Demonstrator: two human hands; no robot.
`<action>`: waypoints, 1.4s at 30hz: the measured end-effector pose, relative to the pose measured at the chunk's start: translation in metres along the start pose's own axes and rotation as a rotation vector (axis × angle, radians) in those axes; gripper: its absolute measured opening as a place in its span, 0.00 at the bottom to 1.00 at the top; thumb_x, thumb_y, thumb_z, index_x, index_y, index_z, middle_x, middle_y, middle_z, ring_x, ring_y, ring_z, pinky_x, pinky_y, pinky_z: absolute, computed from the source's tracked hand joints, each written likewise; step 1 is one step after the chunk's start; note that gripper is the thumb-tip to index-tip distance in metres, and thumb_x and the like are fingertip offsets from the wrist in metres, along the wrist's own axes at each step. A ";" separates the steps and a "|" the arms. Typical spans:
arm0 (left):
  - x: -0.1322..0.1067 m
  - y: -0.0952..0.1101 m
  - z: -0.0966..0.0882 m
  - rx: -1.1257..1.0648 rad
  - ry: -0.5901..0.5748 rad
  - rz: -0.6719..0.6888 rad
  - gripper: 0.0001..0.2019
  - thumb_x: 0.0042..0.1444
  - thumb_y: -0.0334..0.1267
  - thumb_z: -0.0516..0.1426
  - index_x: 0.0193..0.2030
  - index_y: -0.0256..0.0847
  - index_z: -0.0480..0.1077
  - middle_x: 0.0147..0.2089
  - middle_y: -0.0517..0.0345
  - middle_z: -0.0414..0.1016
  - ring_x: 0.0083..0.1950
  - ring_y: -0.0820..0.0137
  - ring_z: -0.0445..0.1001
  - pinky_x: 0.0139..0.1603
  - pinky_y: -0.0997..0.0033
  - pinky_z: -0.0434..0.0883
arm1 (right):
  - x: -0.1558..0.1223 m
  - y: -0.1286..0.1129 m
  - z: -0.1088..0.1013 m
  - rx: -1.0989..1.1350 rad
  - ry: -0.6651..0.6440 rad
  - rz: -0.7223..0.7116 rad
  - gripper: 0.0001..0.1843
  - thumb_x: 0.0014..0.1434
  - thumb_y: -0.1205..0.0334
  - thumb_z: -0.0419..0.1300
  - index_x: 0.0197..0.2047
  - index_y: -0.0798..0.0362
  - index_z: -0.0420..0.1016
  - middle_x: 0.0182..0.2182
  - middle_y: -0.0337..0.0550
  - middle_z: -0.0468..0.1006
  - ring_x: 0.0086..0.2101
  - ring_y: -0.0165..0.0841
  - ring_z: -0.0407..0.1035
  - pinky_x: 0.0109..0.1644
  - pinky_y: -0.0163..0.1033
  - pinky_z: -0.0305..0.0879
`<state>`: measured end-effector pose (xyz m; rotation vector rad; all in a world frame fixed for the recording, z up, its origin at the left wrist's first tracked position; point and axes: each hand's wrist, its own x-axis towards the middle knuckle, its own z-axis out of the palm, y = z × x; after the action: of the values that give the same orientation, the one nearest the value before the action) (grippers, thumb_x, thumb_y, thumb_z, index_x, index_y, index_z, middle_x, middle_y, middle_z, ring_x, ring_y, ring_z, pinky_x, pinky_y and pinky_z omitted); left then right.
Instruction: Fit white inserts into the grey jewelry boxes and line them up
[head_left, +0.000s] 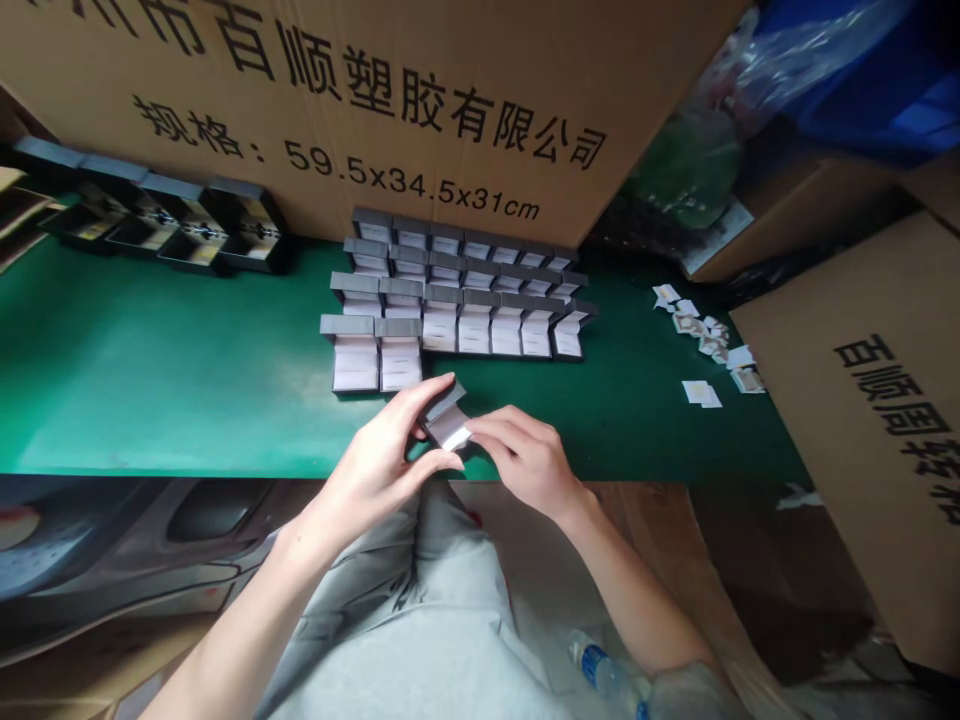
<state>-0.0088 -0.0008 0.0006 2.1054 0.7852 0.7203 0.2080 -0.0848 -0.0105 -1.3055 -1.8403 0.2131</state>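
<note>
My left hand (390,455) is closed round a small grey box (444,418) with its lid up, held just above the near edge of the green table (150,380). My right hand (521,455) pinches the white insert at the box's front. Just beyond my hands, several open grey boxes (457,290) with white inserts stand in stepped rows.
A large printed cardboard carton (375,110) stands along the back. Dark open boxes (172,225) sit at the far left. Small white cards (705,340) lie scattered at the right, beside another carton (877,420). A water bottle (607,675) lies by my lap.
</note>
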 end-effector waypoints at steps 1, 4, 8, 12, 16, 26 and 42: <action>0.000 0.001 0.001 0.006 0.005 0.011 0.37 0.67 0.58 0.62 0.76 0.44 0.60 0.69 0.41 0.73 0.49 0.59 0.80 0.47 0.62 0.81 | 0.000 0.000 0.000 0.005 0.003 0.002 0.11 0.73 0.69 0.61 0.52 0.50 0.84 0.42 0.46 0.86 0.41 0.33 0.83 0.48 0.35 0.80; 0.000 0.004 0.002 0.008 0.008 0.012 0.35 0.68 0.56 0.61 0.76 0.44 0.60 0.70 0.41 0.72 0.51 0.57 0.81 0.48 0.63 0.81 | 0.000 0.000 0.000 -0.003 0.009 -0.004 0.11 0.73 0.69 0.61 0.51 0.50 0.84 0.41 0.46 0.86 0.40 0.33 0.83 0.48 0.36 0.80; 0.001 0.007 0.001 -0.025 -0.014 -0.033 0.35 0.68 0.54 0.61 0.77 0.46 0.59 0.73 0.43 0.70 0.51 0.59 0.80 0.49 0.63 0.81 | 0.000 -0.001 0.000 -0.027 0.016 -0.025 0.10 0.72 0.69 0.61 0.50 0.51 0.84 0.40 0.47 0.87 0.40 0.33 0.82 0.48 0.36 0.80; 0.003 0.008 0.000 -0.013 -0.043 -0.078 0.37 0.68 0.51 0.62 0.79 0.52 0.55 0.75 0.47 0.67 0.47 0.63 0.78 0.51 0.62 0.80 | 0.002 -0.003 -0.002 -0.019 0.022 -0.028 0.08 0.72 0.69 0.63 0.49 0.52 0.84 0.39 0.47 0.86 0.38 0.33 0.82 0.46 0.36 0.80; 0.004 0.008 -0.001 -0.021 -0.073 -0.069 0.36 0.68 0.48 0.61 0.79 0.50 0.54 0.76 0.46 0.66 0.46 0.65 0.77 0.52 0.62 0.79 | 0.003 -0.005 -0.003 -0.013 0.018 -0.030 0.05 0.70 0.66 0.65 0.47 0.52 0.84 0.37 0.45 0.86 0.37 0.32 0.81 0.45 0.35 0.80; 0.002 0.006 -0.003 -0.018 -0.083 -0.057 0.35 0.68 0.46 0.60 0.79 0.51 0.55 0.69 0.50 0.71 0.44 0.68 0.75 0.48 0.67 0.79 | 0.003 -0.011 0.005 -0.089 0.059 -0.052 0.05 0.69 0.68 0.64 0.44 0.52 0.82 0.33 0.44 0.83 0.33 0.32 0.79 0.40 0.36 0.78; 0.005 0.003 -0.009 -0.098 -0.125 -0.106 0.38 0.67 0.47 0.61 0.80 0.52 0.53 0.61 0.49 0.74 0.43 0.67 0.74 0.45 0.69 0.78 | 0.013 -0.004 -0.015 -0.053 -0.148 -0.072 0.11 0.73 0.68 0.61 0.51 0.49 0.85 0.41 0.46 0.86 0.40 0.34 0.79 0.46 0.39 0.78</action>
<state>-0.0109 0.0055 0.0089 1.9847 0.7708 0.5544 0.2145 -0.0803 0.0088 -1.2863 -2.0264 0.2292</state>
